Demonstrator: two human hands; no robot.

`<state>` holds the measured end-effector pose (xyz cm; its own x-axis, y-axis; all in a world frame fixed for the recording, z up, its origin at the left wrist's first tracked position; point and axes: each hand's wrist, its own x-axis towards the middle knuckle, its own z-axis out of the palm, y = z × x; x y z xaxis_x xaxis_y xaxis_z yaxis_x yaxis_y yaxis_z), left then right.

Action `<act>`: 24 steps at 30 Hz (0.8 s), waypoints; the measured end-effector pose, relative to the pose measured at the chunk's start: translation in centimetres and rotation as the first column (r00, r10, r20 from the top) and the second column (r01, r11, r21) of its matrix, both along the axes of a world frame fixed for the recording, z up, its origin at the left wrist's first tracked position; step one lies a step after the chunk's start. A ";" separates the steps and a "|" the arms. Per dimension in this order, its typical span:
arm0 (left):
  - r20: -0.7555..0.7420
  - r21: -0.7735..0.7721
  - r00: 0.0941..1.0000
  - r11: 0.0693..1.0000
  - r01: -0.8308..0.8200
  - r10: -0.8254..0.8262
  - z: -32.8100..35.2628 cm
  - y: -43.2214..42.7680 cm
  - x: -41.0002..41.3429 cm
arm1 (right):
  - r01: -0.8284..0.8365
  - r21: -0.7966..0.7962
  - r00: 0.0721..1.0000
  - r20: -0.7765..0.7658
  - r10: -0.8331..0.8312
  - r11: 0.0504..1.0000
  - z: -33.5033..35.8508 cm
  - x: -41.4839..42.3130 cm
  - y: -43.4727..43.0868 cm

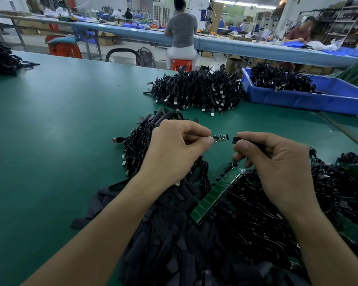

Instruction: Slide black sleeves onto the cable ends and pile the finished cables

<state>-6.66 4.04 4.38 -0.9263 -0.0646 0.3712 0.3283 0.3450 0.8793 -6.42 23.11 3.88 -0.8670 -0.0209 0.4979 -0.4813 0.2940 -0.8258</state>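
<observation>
Left grip: We are pinching the cable end (221,138) with our left grip (174,149). Our thumb and first finger are pressing together on it. The cable end is a little green board, and it is sticking out to the right past our fingertips.
Right grip: We are pinching a black sleeve (236,139) with our right grip (277,166), between the thumb and first finger. The other fingers are curling under.
Sleeve and cable end: The black sleeve is pointing at the cable end. They are sitting near each other with a small gap between them, not touching. We are holding both up in the air above the green table (50,131).
Loose sleeves: A big heap of flat sleeves (170,234) is lying under our arms, close to us.
Board strip: A long green strip of boards (215,196) is lying tilted on the heaps between our arms.
Cables by us: A heap of black cables (256,219) is lying under our right arm. A smaller bundle of cables (141,145) is lying behind our left grip.
Far pile: A bigger pile of cables (196,91) is sitting further back on the table. It is just beside a blue bin (310,100) that is holding more cables.
</observation>
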 end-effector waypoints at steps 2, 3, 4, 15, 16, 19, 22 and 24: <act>0.001 0.008 1.000 1.000 0.002 -0.002 0.0 0.0 0.0 | 0.002 0.004 1.000 -0.005 -0.002 1.000 0.1 0.1 0.0; -0.004 0.012 1.000 1.000 -0.004 0.004 0.0 0.0 0.0 | -0.001 0.018 1.000 0.000 0.001 1.000 0.1 0.1 0.0; -0.014 0.020 1.000 1.000 -0.016 0.017 0.0 0.0 0.0 | -0.014 0.042 1.000 0.013 0.013 0.999 0.2 0.2 -0.1; -0.089 0.060 0.990 0.993 -0.106 0.111 0.2 0.0 -0.2 | -0.271 0.803 0.960 0.186 0.209 0.531 -1.4 2.4 -3.9; -0.091 0.063 0.990 0.993 -0.104 0.110 0.2 0.0 -0.2 | -0.231 0.854 0.967 0.152 0.202 0.466 -1.9 2.6 -4.2; -0.091 0.074 0.990 0.992 -0.099 0.105 0.4 -0.2 -0.2 | -0.132 0.913 0.985 0.077 0.155 0.386 -3.0 3.0 -5.1; -0.094 0.068 0.990 0.993 -0.098 0.104 0.5 -0.2 -0.1 | -0.109 0.925 0.992 0.076 0.103 0.363 -3.8 3.2 -5.9; -0.093 0.057 0.990 0.993 -0.102 0.107 0.5 -0.1 -0.1 | -0.094 0.923 0.995 0.071 0.074 0.374 -4.1 3.2 -6.2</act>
<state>-6.80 3.90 4.84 -0.8736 -0.1808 0.4518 0.3765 0.3369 0.8630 -3.18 16.90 -0.20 -0.8395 -0.5325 0.1080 -0.5410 0.8376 -0.0760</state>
